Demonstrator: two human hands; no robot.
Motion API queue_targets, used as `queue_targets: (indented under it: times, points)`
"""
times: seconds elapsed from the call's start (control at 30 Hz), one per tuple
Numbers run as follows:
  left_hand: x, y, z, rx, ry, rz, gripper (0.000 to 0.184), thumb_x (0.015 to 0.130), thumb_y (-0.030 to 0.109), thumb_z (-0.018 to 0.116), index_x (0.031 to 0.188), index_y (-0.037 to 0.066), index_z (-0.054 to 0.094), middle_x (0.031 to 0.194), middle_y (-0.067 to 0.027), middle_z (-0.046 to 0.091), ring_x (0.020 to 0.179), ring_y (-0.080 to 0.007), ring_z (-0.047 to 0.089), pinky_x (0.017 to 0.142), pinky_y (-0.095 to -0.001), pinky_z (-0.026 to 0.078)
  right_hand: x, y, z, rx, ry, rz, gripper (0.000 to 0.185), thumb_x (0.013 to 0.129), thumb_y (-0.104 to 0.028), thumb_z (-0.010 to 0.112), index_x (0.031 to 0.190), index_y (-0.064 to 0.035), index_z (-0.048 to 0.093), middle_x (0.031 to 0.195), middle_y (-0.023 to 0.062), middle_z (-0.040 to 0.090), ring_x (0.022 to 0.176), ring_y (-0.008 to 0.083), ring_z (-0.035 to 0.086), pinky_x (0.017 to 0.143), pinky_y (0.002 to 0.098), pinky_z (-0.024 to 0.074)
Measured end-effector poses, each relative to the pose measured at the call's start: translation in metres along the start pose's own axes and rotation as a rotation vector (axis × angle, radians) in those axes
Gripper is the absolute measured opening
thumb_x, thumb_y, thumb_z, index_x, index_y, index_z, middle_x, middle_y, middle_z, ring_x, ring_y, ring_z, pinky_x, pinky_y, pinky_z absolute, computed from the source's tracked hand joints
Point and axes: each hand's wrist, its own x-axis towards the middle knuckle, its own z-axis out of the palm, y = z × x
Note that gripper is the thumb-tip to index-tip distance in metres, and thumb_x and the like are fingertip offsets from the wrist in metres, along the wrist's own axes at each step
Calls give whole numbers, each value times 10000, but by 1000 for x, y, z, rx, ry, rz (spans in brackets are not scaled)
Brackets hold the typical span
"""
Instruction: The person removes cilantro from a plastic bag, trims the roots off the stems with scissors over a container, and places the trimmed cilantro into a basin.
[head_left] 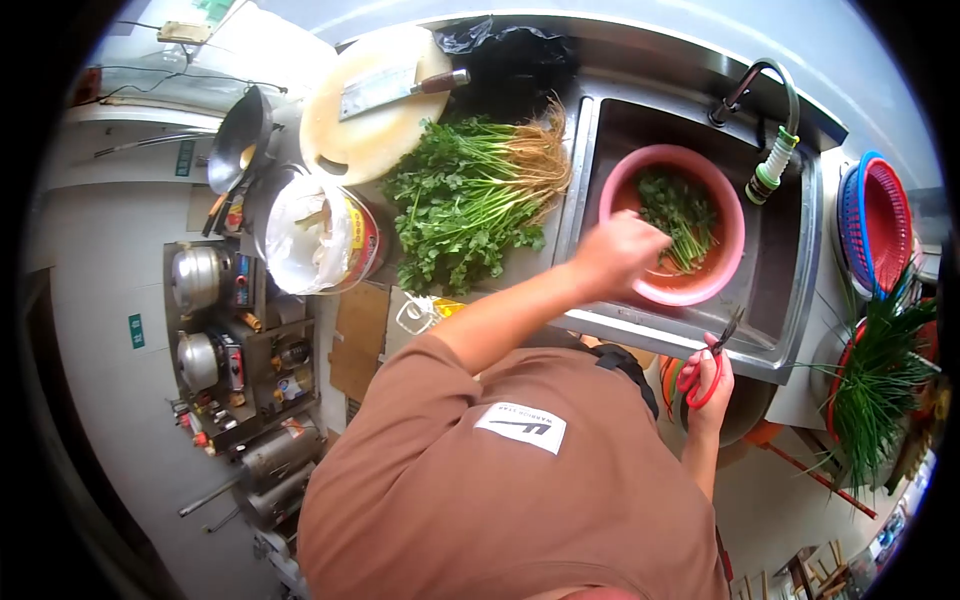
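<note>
The left hand (625, 250), fingers curled in, hovers over the near-left edge of a round pink plastic bowl (733, 215); whether it pinches anything cannot be told. The right hand (714, 388) grips red-handled metal scissors (720, 345), just outside the near edge of the stainless-steel sink (772, 262) that holds the bowl. Beyond and right of the left hand, inside the bowl, lies a small batch of leafy green stems (677, 210), with no roots to be made out. Left of that hand, a far larger leafy green bunch (475, 190) lies on the counter, its tan, stringy roots (540, 150) still attached. By those amounts, the work seems early: some greens are in the bowl, most remain outside.
</note>
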Motion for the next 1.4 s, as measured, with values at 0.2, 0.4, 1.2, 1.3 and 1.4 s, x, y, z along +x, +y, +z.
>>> queue_targets:
  times: [0.2,0.4,1.2,1.3,1.4]
  points:
    - [-64,-116,-126,691,107,-202,205,746,3,597,925,60,681,1039,-114,681,1037,-302,611,932,-448,457,38,-6,29,-58,-130,105,343,990,-144,556,1305,-15,520,843,14,574,674,44,536,558,179,432]
    - [-83,-130,-152,911,-155,-364,177,745,45,620,912,73,671,1042,-99,649,1064,-315,575,1018,-471,409,58,-13,57,-192,-227,39,341,978,-144,571,1292,-20,526,852,10,574,676,43,537,549,177,431]
    - [-90,-106,-184,-144,-37,-930,505,823,278,678,1248,23,578,1064,-221,664,955,-310,647,866,-395,494,50,23,84,-93,-180,107,316,975,-159,593,1265,-46,536,830,11,587,637,46,540,515,183,430]
    - [-89,-98,-176,78,-80,-899,372,829,285,701,1072,12,628,1003,-222,654,912,-354,635,819,-432,498,50,21,89,-109,-186,118,324,974,-165,599,1269,-47,535,830,10,590,641,45,541,528,185,435]
    - [-95,-90,-163,483,-3,-587,183,833,186,649,874,13,604,864,-195,645,822,-391,619,760,-481,495,52,25,89,-110,-187,119,331,973,-170,604,1272,-45,535,827,10,592,643,46,542,530,187,438]
